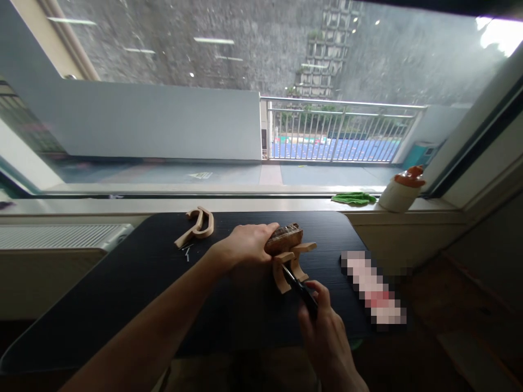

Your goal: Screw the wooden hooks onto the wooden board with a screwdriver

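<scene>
My left hand (pixel 251 242) is closed around the near end of a rough brown wooden block (pixel 289 237), pressing it over the black table (pixel 134 283). Against the block's near side stand pale curved wooden pieces (pixel 281 276), like small legs. In my right hand (pixel 329 335) is a screwdriver (pixel 303 289) with a black handle. Its metal shaft points up and left, with the tip at the nearer curved piece; whether a screw is under it cannot be made out.
More curved wooden pieces (pixel 206 223) lie at the table's back left, with several screws (pixel 188 253) beside them. A blurred-out flat object (pixel 372 288) rests by the right edge. The windowsill holds a green cloth (pixel 353 198) and an orange-topped bottle (pixel 401 191). A radiator (pixel 61 237) is left.
</scene>
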Available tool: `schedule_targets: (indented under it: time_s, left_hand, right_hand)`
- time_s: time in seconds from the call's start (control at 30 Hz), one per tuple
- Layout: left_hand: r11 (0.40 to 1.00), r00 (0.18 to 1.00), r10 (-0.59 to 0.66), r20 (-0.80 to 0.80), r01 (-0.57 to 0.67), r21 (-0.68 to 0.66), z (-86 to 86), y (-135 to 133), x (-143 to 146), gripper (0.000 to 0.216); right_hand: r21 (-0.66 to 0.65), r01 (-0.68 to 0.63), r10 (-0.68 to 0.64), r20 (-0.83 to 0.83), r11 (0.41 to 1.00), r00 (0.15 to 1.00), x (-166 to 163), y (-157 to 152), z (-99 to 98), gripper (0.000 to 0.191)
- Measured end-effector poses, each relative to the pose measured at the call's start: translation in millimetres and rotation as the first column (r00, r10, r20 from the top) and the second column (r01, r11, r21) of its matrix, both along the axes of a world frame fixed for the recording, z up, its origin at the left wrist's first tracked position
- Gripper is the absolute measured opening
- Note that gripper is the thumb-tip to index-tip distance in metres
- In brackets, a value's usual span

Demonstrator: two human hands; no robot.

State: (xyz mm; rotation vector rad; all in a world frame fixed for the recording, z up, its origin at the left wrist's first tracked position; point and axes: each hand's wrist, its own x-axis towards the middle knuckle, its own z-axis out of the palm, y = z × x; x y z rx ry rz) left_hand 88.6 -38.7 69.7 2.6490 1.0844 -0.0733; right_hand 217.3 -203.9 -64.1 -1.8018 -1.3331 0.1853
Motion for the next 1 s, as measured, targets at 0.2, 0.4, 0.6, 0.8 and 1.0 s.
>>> schedule_targets:
  time_s: [0.2, 0.4, 0.6, 0.8, 1.0]
  left_hand:
    - [0.973, 1.0, 0.007, 0.02, -0.012, 0.229, -18.1, -18, -4, 0.065]
    - [0.963, 0.996, -0.092, 0.001, 0.089, 0.254, -23.8, -7, -10, 0.068]
    - [0.963, 0.997, -0.069, -0.028, 0.074, 0.257, -27.0, -1, -12, 0.07]
    - [0.956, 0.997, -0.008, -0.073, 0.029, 0.293, -25.9, 0, -13, 0.074]
    - [0.94, 0.994, 0.058, -0.096, -0.022, 0.34, -23.5, 9, -25, 0.082]
  right_hand:
    - [0.077, 0.014, -0.031, 0.233, 0.997, 0.972, -11, -5, -1.8, 0.03]
    - [0.088, -0.006, -0.013, 0.22, 0.996, 0.975, -23, -7, -10.0, 0.031]
    - [0.194, -0.048, 0.015, 0.171, 0.98, 0.985, -15, -1, -27.5, 0.029]
    - [0.264, -0.039, 0.003, 0.136, 0.964, 0.991, -4, 23, -34.8, 0.025]
    - [0.285, -0.115, 0.066, 0.174, 0.952, 0.982, -6, 45, -40.7, 0.021]
